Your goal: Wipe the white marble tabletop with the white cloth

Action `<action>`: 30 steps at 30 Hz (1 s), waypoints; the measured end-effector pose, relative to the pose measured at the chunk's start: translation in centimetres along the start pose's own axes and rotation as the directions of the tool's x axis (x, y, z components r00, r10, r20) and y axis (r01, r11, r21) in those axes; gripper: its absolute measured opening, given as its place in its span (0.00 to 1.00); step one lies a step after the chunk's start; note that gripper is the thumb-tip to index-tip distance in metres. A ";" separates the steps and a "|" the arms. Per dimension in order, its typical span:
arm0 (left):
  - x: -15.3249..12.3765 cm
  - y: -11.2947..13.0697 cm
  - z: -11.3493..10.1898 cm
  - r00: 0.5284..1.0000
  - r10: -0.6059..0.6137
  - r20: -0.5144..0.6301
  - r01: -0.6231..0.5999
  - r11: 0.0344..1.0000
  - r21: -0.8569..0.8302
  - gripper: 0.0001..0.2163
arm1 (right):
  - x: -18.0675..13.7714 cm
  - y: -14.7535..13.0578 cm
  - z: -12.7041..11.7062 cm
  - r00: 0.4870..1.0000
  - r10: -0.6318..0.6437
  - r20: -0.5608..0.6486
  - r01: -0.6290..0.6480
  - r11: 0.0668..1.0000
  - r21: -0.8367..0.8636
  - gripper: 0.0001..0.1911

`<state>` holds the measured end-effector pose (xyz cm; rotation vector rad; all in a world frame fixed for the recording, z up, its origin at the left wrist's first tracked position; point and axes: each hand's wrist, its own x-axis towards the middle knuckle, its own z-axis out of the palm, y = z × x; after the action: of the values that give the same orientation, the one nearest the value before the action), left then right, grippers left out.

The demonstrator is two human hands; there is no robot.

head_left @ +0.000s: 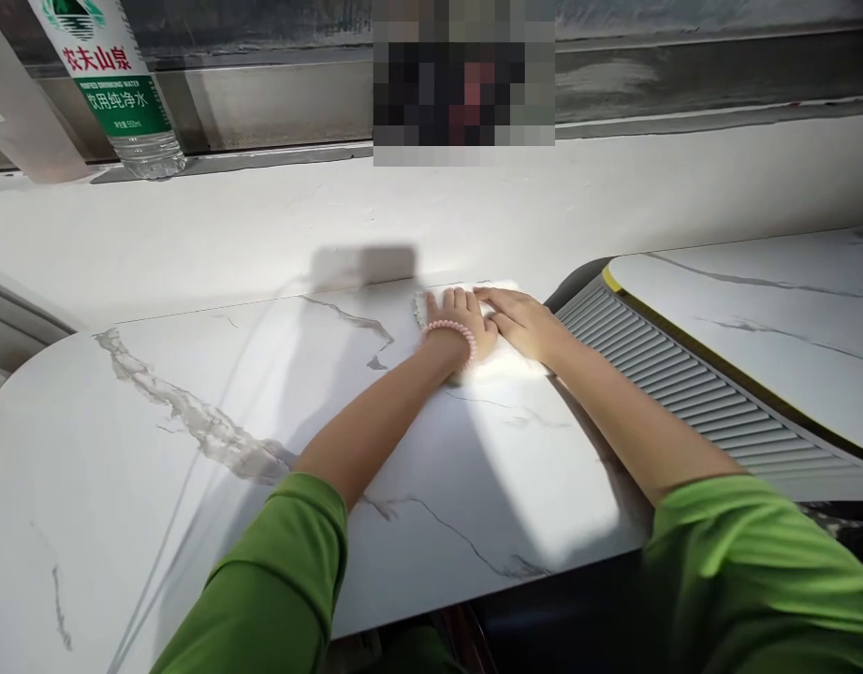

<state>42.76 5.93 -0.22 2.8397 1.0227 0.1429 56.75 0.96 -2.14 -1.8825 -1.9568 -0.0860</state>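
Note:
A white cloth (505,361) lies on the white marble-patterned tabletop (417,449), close to the wall side. My left hand (465,321), with a pink bead bracelet at the wrist, presses down on the cloth with its fingers spread. Just to its right, my right hand (519,321) rests flat on the same cloth, fingers stretched toward the left hand. The two hands almost meet, and both arms reach forward over the table. Parts of the cloth are hidden under the palms.
On the window ledge at the upper left stand a water bottle (126,103) and a pale pinkish container (42,112). A second marble-patterned top (768,318) with a ribbed grey side (677,402) adjoins at the right. The white wall (263,215) borders the table's far edge.

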 end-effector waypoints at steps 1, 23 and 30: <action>0.8 -0.6 0.0 1.000 -0.017 0.000 0.017 1.000 -0.006 0.27 | 1.1 0.3 0.4 1.000 0.008 0.003 -0.008 1.000 0.005 0.24; -16.4 -1.1 -2.3 0.995 0.069 0.066 -0.071 0.997 0.021 0.28 | -10.4 -14.2 -0.1 0.992 -0.098 -0.077 0.090 0.991 -0.100 0.26; -21.6 -0.9 -2.7 0.987 0.145 0.075 -0.149 0.987 0.059 0.30 | -14.1 -18.1 -0.7 0.992 -0.094 -0.090 0.090 0.995 -0.049 0.33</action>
<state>25.32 -6.99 1.28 2.9544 0.8183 0.0232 39.36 -13.97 -1.91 -1.7827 -1.9933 -0.2413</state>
